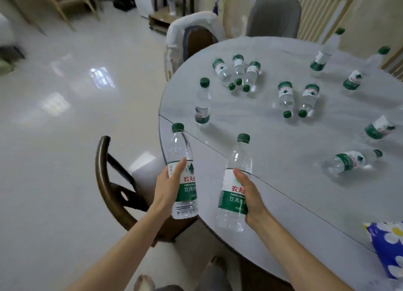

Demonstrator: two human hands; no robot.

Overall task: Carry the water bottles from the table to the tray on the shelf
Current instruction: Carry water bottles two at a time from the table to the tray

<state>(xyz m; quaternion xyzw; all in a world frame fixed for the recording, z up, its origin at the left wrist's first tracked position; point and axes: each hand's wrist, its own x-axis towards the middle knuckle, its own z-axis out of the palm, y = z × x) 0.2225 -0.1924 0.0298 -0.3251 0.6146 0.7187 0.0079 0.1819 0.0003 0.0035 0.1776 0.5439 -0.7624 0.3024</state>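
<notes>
**Holding two bottles at the table edge**

Left hand [169, 187] grips a bottle [182, 170] round the label, fingers curled behind it, thumb up the near side. Bottle upright, green cap on top, sitting over the table's left rim. Right hand [250, 194] grips a second bottle [234, 188] the same way: thumb along the label front, fingers wrapped round the back and hidden. This one tilts slightly, cap away from the camera, over the near part of the round table [272, 160].

Rest of the bottles on the tabletop:
- one standing bottle [202, 104] near the left rim
- a group of three [238, 72] lying down, caps toward the camera, side by side
- a pair [296, 99] lying down mid-table, caps toward the camera
- a bottle on its side [353, 161] at the right, another [380, 128] just beyond it
- more bottles [325, 53] at the far right edge, blurred

Blue flowered pack [388, 249] at the near right corner of the table. Dark wooden chair [109, 181] left of the table below the left hand. Cloth-covered chair [192, 33] and a grey chair [274, 16] at the far side. Tray and shelf: cannot pick them out.
</notes>
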